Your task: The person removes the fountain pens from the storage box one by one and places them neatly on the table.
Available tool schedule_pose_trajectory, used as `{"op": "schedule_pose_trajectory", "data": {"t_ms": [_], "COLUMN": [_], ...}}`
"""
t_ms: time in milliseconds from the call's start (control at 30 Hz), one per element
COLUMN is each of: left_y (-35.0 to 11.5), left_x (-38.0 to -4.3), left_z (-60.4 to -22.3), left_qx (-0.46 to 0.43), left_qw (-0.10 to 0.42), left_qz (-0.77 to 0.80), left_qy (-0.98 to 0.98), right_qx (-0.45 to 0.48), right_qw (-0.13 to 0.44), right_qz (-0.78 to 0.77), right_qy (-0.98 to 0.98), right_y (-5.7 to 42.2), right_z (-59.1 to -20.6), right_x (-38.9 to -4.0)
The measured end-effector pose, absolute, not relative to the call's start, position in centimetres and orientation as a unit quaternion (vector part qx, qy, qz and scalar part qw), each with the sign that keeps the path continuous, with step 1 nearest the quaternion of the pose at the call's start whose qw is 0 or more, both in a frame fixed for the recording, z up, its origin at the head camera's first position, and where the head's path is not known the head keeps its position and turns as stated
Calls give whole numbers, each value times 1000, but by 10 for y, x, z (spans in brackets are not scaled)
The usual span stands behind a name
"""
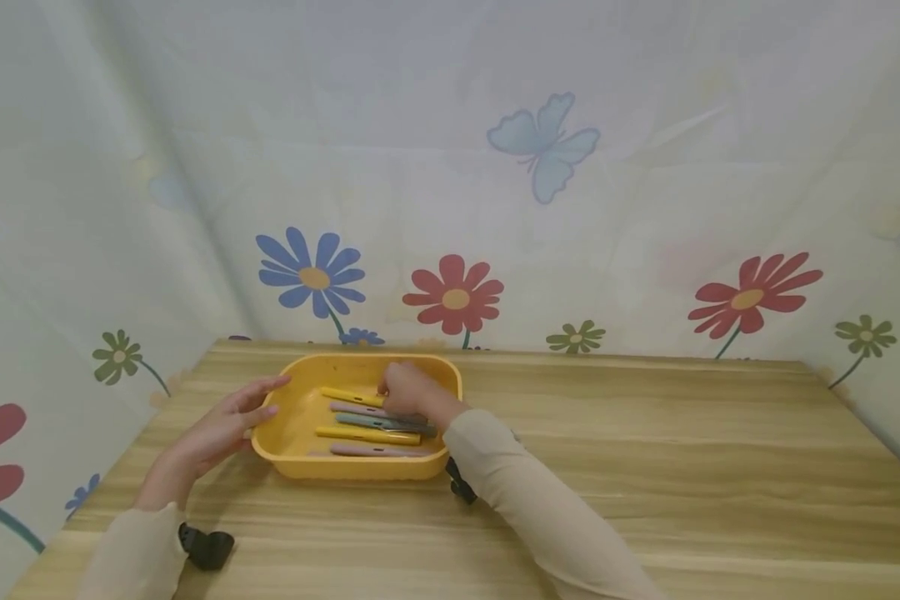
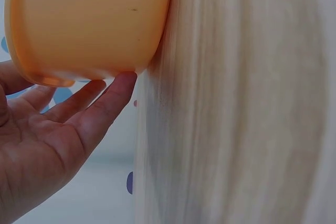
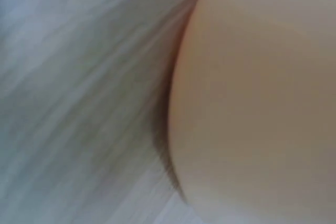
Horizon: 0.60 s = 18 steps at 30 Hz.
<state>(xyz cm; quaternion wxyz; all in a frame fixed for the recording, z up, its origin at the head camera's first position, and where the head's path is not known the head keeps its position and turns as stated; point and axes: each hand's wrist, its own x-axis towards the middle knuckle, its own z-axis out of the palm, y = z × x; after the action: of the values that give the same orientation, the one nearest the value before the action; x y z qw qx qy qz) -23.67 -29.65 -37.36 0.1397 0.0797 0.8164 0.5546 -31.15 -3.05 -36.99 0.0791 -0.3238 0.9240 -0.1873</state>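
A yellow plastic basin [image 1: 345, 469] stands on the table, with several pens lying side by side in it. My left hand [image 1: 221, 429] grips its left rim, and the left wrist view shows fingertips [image 2: 126, 80] against the basin's outer wall. Inside, my right hand [image 1: 412, 392] has curled fingers at the right end of the uppermost yellow pen [image 1: 341, 395], covering that end. Below it lie a pale pink pen [image 1: 348, 408], a blue-green pen [image 1: 360, 422], another yellow pen [image 1: 363, 435] and a pink pen [image 1: 375, 451]. The basin wall [image 3: 262, 103] fills much of the right wrist view.
The wood-grain table [image 1: 645, 467] extends to the right of the basin. Behind it hangs a white cloth [image 1: 420, 183] printed with flowers and a butterfly. A black wrist camera [image 1: 206, 546] is on the left wrist, another [image 1: 461, 483] beside the basin's lower right corner.
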Motion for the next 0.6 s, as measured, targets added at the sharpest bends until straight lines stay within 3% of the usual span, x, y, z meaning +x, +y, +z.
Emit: {"op": "schedule_pose_trajectory", "data": {"t_ms": [600], "left_y": [-296], "left_x": [-236], "left_z": [-373], "left_qx": [75], "left_qw": [141], "left_qz": [559], "left_qy": [813], "right_qx": [-338], "right_qw": [80], "right_qz": [-209], "right_qy": [914], "right_y": [-22], "right_z": [-362], "right_x": [-310]}}
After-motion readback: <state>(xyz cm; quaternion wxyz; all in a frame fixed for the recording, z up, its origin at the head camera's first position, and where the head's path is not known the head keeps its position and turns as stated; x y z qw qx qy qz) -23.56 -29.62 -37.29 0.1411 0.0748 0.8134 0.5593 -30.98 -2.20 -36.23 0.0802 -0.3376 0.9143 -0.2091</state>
